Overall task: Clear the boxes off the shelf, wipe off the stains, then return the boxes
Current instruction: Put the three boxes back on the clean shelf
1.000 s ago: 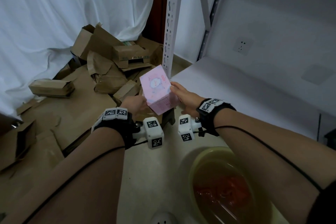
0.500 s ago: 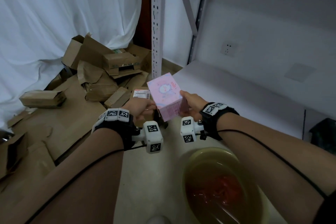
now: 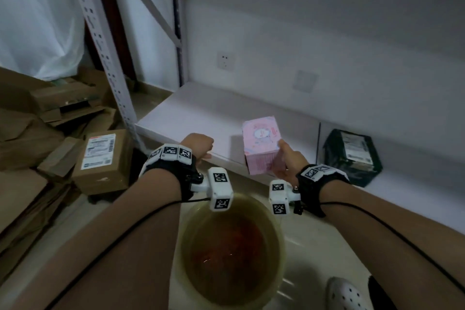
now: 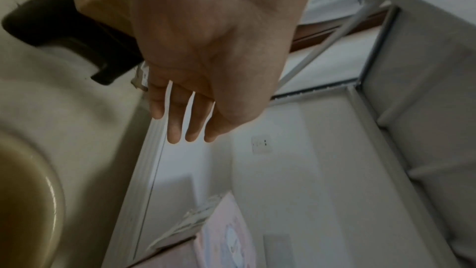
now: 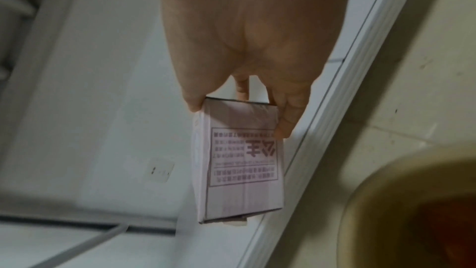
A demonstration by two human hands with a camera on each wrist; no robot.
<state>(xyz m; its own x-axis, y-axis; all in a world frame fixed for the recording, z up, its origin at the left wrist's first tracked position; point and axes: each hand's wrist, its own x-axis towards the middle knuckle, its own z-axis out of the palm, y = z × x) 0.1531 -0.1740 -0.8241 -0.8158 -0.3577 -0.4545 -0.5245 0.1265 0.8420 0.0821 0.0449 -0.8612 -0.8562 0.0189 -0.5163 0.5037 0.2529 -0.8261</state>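
My right hand (image 3: 279, 158) grips a pink box (image 3: 261, 145) and holds it tilted over the front part of the white shelf (image 3: 201, 113). The right wrist view shows the thumb on one side of the pink box (image 5: 244, 166) and fingers (image 5: 285, 125) on the other. My left hand (image 3: 201, 146) holds nothing and hangs at the shelf's front edge, its fingers (image 4: 177, 129) straight and pointing at the shelf board. A corner of the pink box (image 4: 224, 242) shows below it.
A dark wrapped package (image 3: 351, 156) lies on the shelf to the right. A labelled brown box (image 3: 104, 158) sits left of the shelf post (image 3: 100, 40), among flattened cardboard. A yellow basin (image 3: 191, 246) with a reddish cloth in water stands on the floor beneath my wrists.
My left hand has let go of the pink box. My right hand alone has carried it rightward over the shelf, and my view has turned right toward the shelf.
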